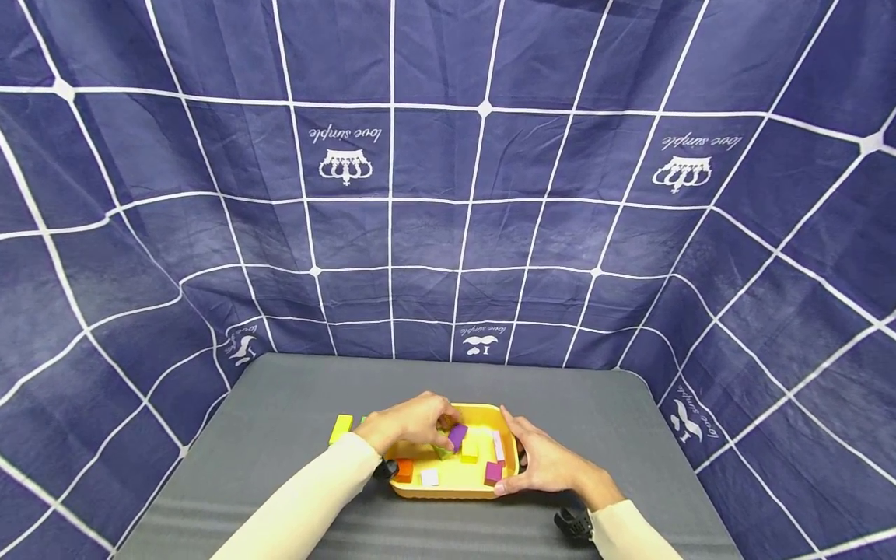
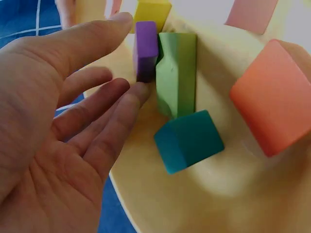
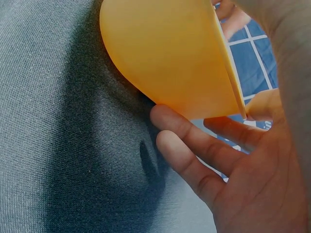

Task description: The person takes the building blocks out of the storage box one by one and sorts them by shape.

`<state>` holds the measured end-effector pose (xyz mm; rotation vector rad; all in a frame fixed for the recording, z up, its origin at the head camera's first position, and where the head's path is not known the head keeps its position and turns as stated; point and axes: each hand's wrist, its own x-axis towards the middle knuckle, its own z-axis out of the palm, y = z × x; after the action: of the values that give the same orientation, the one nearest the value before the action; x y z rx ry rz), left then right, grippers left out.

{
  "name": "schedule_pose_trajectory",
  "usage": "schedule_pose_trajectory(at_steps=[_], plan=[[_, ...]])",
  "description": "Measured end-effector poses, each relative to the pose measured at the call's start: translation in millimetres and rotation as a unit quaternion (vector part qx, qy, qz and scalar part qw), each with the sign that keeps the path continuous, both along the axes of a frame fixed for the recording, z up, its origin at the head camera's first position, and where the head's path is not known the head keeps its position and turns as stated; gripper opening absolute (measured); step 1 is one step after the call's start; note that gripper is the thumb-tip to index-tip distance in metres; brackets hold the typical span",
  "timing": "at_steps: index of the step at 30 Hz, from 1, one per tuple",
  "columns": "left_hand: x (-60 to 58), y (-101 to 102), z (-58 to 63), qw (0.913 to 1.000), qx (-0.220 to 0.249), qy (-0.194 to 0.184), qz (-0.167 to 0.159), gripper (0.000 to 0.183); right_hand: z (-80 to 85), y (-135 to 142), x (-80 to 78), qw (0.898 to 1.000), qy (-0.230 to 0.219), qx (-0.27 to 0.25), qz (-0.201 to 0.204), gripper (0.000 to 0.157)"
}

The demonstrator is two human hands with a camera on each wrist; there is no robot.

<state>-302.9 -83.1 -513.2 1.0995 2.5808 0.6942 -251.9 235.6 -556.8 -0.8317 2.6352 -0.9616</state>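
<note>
A shallow yellow plastic tray (image 1: 448, 492) holds several coloured blocks. My left hand (image 1: 420, 420) reaches into it from the left. In the left wrist view, that hand's loosely bent fingers lie beside a purple block (image 2: 146, 51), thumb and fingers apart, with no block gripped. A green block (image 2: 177, 73) stands against the purple one, a teal block (image 2: 189, 141) just nearer. An orange block (image 2: 274, 97) lies farther right. My right hand (image 1: 553, 460) holds the tray's right end, thumb at the near corner and index finger at the far one. The right wrist view shows fingertips (image 3: 165, 116) against its outer wall.
Inside the tray also lie a yellow block (image 1: 470, 451), a magenta block (image 1: 493, 473), a white block (image 1: 429, 477) and a pale pink block (image 1: 498, 446). Outside, left of it, a yellow block (image 1: 341, 428) rests on the grey surface (image 1: 301, 389). Blue gridded cloth (image 1: 434, 233) hangs behind.
</note>
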Motion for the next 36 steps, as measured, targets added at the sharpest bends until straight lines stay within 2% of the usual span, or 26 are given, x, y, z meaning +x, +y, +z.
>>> schedule_pose_trajectory(at_steps=[3,8,13,19,26,36], plan=[[-1.2,4.7,-1.8,0.9997,-0.024,-0.003,-0.003,0.043,1.4,0.5,0.6,1.000,0.005,0.004,-0.005,0.144],[-1.0,7.9,-5.9,0.9988,-0.048,0.001,0.012,0.032,1.7,0.0,0.5,1.000,0.007,0.007,-0.006,0.144],[0.8,7.4,-7.3,0.9996,-0.027,-0.010,0.006,0.025,-0.3,0.4,-0.1,1.000,0.008,0.003,-0.007,0.144],[-0.7,7.3,-11.0,0.9999,-0.010,-0.011,-0.007,0.028,-1.1,0.8,-0.9,1.000,0.010,0.001,-0.008,0.144],[-2.6,6.0,-15.7,0.9997,-0.009,-0.021,-0.003,0.030,-1.5,-0.4,-0.7,1.000,0.011,0.003,-0.006,0.143],[1.6,5.4,-8.2,0.9998,-0.018,-0.013,-0.002,0.030,-0.8,0.7,-0.4,1.000,-0.007,-0.015,-0.004,0.142]])
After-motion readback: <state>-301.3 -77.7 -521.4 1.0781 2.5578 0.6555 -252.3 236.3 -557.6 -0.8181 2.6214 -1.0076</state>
